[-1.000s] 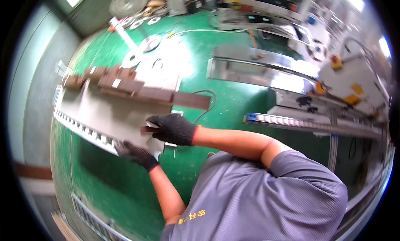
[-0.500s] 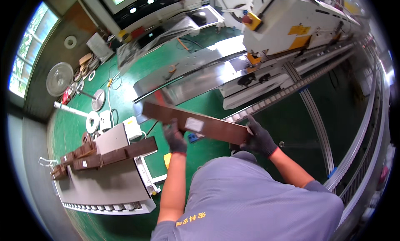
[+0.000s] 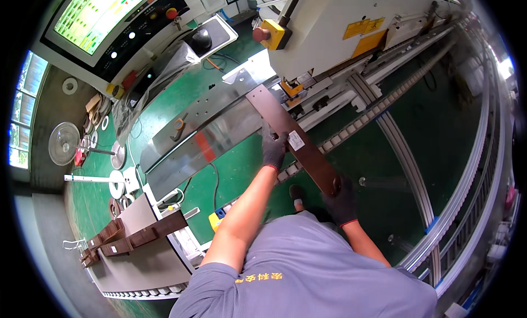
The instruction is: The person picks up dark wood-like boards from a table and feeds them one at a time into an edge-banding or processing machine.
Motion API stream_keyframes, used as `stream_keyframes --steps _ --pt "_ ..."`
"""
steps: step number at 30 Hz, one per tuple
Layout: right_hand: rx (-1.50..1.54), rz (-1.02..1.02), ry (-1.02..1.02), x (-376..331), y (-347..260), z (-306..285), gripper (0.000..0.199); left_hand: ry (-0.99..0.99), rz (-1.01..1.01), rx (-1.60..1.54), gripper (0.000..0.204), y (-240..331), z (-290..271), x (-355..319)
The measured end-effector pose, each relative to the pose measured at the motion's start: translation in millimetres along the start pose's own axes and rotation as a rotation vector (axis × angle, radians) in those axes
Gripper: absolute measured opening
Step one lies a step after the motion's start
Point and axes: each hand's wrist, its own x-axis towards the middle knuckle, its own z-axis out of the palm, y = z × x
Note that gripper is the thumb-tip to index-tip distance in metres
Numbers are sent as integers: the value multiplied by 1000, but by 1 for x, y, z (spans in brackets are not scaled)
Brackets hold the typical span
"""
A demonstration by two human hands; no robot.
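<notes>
A long, narrow brown board (image 3: 305, 153) with a white label is held in front of me, slanting from far left to near right. My left hand (image 3: 274, 149), in a dark glove, grips its left edge near the middle, beside the label. At the near end my right hand (image 3: 340, 201), also gloved, is closed around the board's corner. The board's far end overlaps the metal infeed table (image 3: 230, 120) of the white machine in this view; whether it touches the metal I cannot tell.
The white machine (image 3: 329, 38) with a red stop button stands far right. A roller rail (image 3: 379, 106) runs diagonally to the right. At left, a grey-topped table (image 3: 143, 268) bears several brown boards (image 3: 145, 236). A control screen (image 3: 99, 18) is at the far left.
The board has swung from lying nearly crosswise to pointing away from me, its far end moving right toward the machine. Both hands have kept hold, and my view has shifted right.
</notes>
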Motion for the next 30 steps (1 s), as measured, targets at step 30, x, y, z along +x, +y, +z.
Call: stream_keyframes --steps 30 --pt "-1066 -266 -176 179 151 -111 47 -143 307 578 49 -7 158 94"
